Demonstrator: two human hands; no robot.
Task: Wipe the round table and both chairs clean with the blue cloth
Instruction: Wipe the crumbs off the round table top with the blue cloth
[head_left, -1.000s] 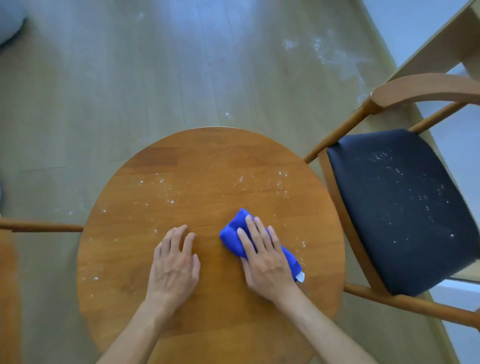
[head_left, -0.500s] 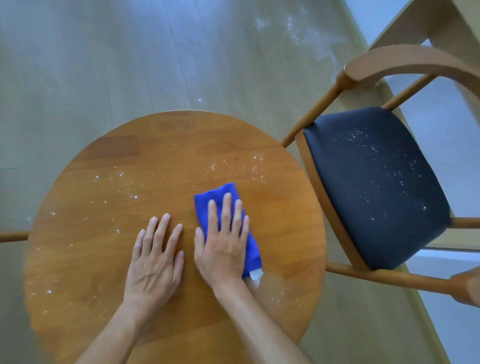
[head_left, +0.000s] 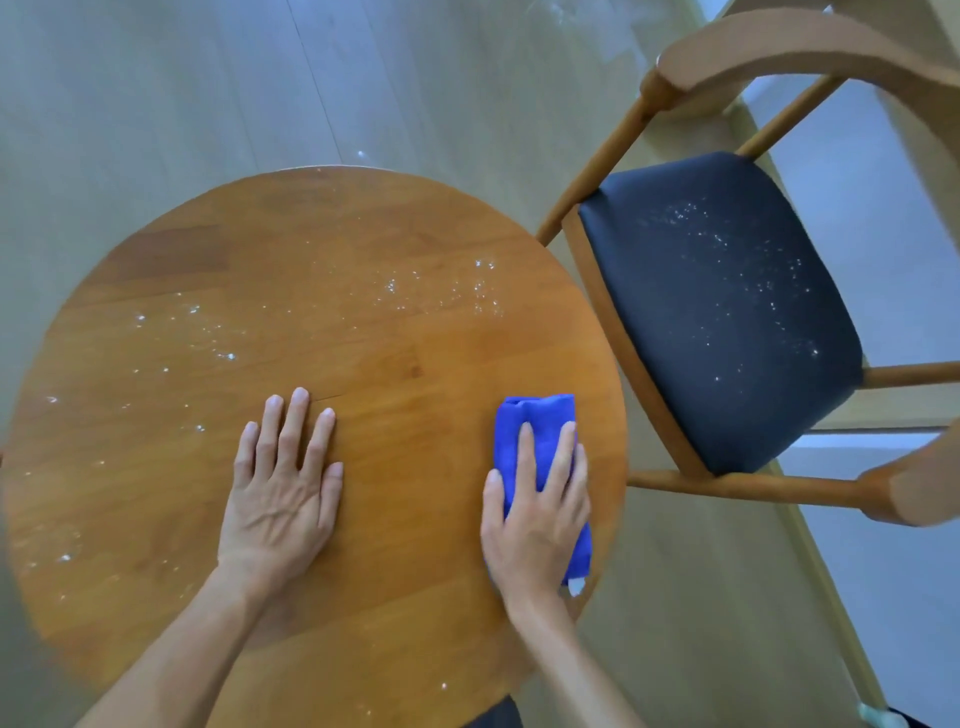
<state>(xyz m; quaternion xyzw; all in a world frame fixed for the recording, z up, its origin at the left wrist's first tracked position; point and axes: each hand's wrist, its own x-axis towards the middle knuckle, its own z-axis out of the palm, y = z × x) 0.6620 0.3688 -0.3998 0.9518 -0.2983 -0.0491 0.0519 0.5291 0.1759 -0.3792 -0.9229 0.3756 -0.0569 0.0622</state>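
Blue cloth (head_left: 535, 431): folded into a soft, thick pad, it is lying near the table's right edge, with a white tag poking out at its near end.
Right hand (head_left: 535, 514): its fingers (head_left: 527, 452) are lying straight and slightly spread on the cloth, pressing it flat, likely so the whole pad is rubbing the wood.
Left hand (head_left: 280, 493): its fingers are resting straight and close together, palm down on bare wood, holding nothing; it is probably steadying the table.
Table (head_left: 322, 234): round, smooth, warm brown wood; white crumbs are lying across its far and left parts, so wiping is looking only partly done.
Chair (head_left: 727, 322): a curved wooden frame is carrying a dark, matte padded seat speckled with white bits, seemingly not yet wiped.
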